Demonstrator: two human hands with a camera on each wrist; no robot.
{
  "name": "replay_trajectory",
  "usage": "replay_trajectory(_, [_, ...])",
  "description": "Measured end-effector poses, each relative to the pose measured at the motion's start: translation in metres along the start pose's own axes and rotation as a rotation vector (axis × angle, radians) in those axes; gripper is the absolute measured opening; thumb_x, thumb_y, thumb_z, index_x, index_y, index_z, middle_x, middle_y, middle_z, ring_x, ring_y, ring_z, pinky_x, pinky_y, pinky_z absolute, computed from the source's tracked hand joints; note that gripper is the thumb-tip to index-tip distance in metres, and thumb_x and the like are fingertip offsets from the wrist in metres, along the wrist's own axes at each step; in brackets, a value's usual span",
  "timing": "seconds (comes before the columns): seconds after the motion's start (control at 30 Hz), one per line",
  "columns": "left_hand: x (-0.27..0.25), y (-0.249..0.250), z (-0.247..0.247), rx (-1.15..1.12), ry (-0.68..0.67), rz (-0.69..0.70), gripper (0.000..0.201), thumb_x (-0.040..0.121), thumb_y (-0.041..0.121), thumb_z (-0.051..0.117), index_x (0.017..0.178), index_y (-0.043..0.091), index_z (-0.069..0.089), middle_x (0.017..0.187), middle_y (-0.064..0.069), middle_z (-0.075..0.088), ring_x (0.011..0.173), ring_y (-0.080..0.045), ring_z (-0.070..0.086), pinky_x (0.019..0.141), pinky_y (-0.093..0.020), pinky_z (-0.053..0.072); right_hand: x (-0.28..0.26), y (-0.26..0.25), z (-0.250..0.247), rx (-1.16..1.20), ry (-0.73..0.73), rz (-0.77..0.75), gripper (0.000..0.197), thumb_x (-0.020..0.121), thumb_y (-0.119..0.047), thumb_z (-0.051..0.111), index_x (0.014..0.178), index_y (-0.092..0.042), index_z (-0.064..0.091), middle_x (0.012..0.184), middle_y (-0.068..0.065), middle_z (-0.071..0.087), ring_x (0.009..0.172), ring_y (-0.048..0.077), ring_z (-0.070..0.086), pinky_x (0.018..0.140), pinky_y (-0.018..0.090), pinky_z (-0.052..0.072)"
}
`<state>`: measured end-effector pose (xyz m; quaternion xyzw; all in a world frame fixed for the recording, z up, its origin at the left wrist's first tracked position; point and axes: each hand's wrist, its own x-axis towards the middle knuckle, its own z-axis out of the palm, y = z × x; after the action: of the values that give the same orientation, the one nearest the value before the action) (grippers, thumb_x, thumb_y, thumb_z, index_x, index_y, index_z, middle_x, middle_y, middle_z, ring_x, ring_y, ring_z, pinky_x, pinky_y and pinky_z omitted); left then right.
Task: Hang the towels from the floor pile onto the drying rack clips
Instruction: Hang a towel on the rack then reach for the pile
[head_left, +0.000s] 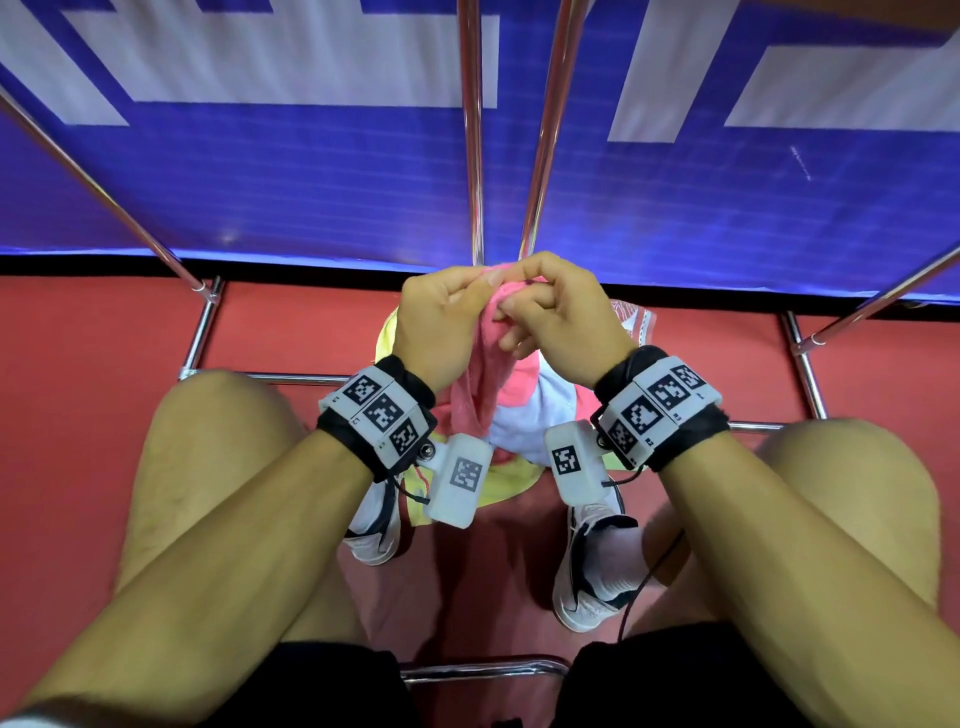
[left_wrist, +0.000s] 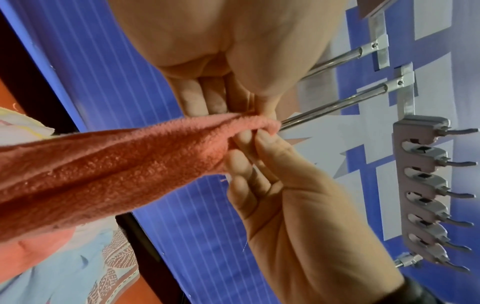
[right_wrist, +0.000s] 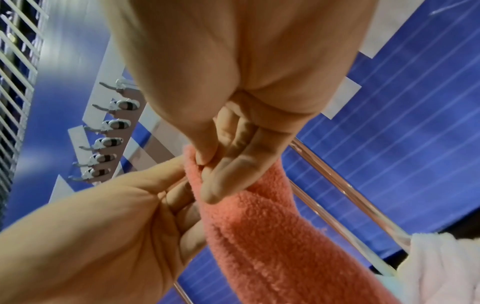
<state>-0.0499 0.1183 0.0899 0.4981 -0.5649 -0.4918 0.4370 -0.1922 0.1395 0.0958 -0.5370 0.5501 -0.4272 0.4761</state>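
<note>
A pink towel (head_left: 480, 358) hangs from both hands, its lower end trailing onto the floor pile (head_left: 535, 410) of yellow, light-blue and patterned towels. My left hand (head_left: 475, 286) pinches the top edge between thumb and fingers. My right hand (head_left: 514, 306) pinches the same edge right beside it, and the fingertips of the two hands touch. The left wrist view shows the bunched pink towel (left_wrist: 103, 168), the left hand (left_wrist: 246, 111) and the right hand (left_wrist: 249, 142). A grey strip of metal clips (left_wrist: 428, 195) hangs on the rack, apart from the hands. The clips (right_wrist: 109, 139) all look empty.
Two chrome rack poles (head_left: 470, 130) rise just behind the hands, and slanted poles (head_left: 104, 192) cross at both sides. Base bars (head_left: 202, 327) lie on the red floor. A blue and white banner (head_left: 260, 182) stands behind. My knees and shoes (head_left: 592, 571) flank the pile.
</note>
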Motion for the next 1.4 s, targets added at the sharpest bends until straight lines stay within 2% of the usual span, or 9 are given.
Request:
replay_trajectory(0.27, [0.001,0.0,-0.001,-0.066,-0.137,-0.062,0.025,0.088,0.045,0.058,0.097,0.031,0.078,0.088,-0.037,0.065,0.071,-0.042,0.058,0.076,-0.073,0.049,0.006,0.012,-0.008,-0.183,0.138,-0.124,0.007,0.086,-0.019,0.066,0.084,-0.019,0.059,0.06,0.013,0.061,0.051,0.027,0.061,0.055,0.028,0.048])
replay_trajectory(0.5, [0.002,-0.005,-0.005,-0.055,-0.104,-0.049,0.028,0.088,0.044,0.059,0.093,0.025,0.079,0.083,-0.043,0.057,0.07,-0.032,0.054,0.067,-0.072,0.047,0.008,0.013,-0.007,-0.154,0.111,-0.101,0.009,0.087,-0.013,0.068,0.091,-0.006,0.063,0.065,0.019,0.064,0.056,0.03,0.064,0.056,0.025,0.048])
replay_trajectory(0.7, [0.003,-0.01,-0.005,0.001,-0.114,-0.02,0.033,0.092,0.042,0.057,0.088,0.016,0.076,0.077,-0.034,0.062,0.069,-0.028,0.058,0.071,-0.064,0.054,0.01,0.017,-0.008,-0.187,0.132,-0.107,0.012,0.086,-0.015,0.069,0.088,-0.005,0.063,0.062,0.018,0.064,0.056,0.029,0.065,0.061,0.03,0.053])
replay_trajectory(0.8, [-0.001,-0.003,-0.005,-0.036,-0.166,-0.01,0.015,0.091,0.031,0.065,0.095,0.026,0.079,0.08,-0.005,0.076,0.08,-0.023,0.071,0.085,-0.058,0.056,0.01,0.019,-0.01,-0.212,0.16,-0.114,0.015,0.085,-0.021,0.07,0.086,-0.008,0.063,0.059,0.013,0.065,0.055,0.026,0.066,0.064,0.035,0.056])
replay_trajectory(0.9, [-0.003,-0.002,-0.006,-0.113,-0.203,-0.034,0.02,0.088,0.016,0.074,0.106,0.01,0.075,0.092,-0.015,0.077,0.089,-0.034,0.074,0.088,-0.056,0.057,0.011,0.021,-0.013,-0.273,0.184,-0.128,0.017,0.083,-0.026,0.071,0.082,-0.012,0.063,0.057,0.01,0.063,0.052,0.021,0.061,0.064,0.032,0.053])
replay_trajectory(1.03, [0.003,-0.004,-0.011,-0.083,-0.211,-0.018,0.011,0.088,0.014,0.073,0.098,0.013,0.077,0.089,-0.013,0.077,0.084,-0.034,0.074,0.082,-0.051,0.06,0.009,0.017,-0.014,-0.387,0.177,-0.171,0.022,0.085,-0.032,0.073,0.078,-0.014,0.062,0.056,0.011,0.053,0.051,0.007,0.04,0.058,0.021,0.037])
replay_trajectory(1.17, [0.005,0.0,-0.015,-0.095,-0.238,0.036,0.017,0.095,0.007,0.062,0.097,0.018,0.075,0.085,-0.001,0.077,0.077,-0.017,0.073,0.071,-0.03,0.059,0.01,0.017,-0.018,-0.449,0.149,-0.221,0.026,0.083,-0.04,0.072,0.08,-0.016,0.063,0.075,0.005,0.051,0.067,0.008,0.045,0.065,0.024,0.04])
replay_trajectory(1.3, [0.008,0.0,-0.02,-0.032,-0.222,0.117,0.019,0.097,0.015,0.06,0.097,0.025,0.076,0.084,-0.003,0.072,0.076,-0.018,0.062,0.072,-0.035,0.053,0.012,0.028,-0.024,-0.629,-0.017,-0.151,0.029,0.082,-0.044,0.074,0.083,-0.015,0.067,0.132,0.01,0.045,0.12,0.025,0.046,0.104,0.036,0.037])
replay_trajectory(1.4, [0.01,-0.002,-0.023,0.032,-0.199,0.146,0.016,0.099,0.014,0.057,0.097,0.015,0.073,0.078,-0.023,0.064,0.072,-0.019,0.052,0.066,-0.032,0.045,0.013,0.028,-0.024,-0.682,0.046,-0.223,0.029,0.084,-0.043,0.071,0.085,-0.014,0.068,0.118,0.004,0.06,0.109,0.02,0.055,0.096,0.034,0.043])
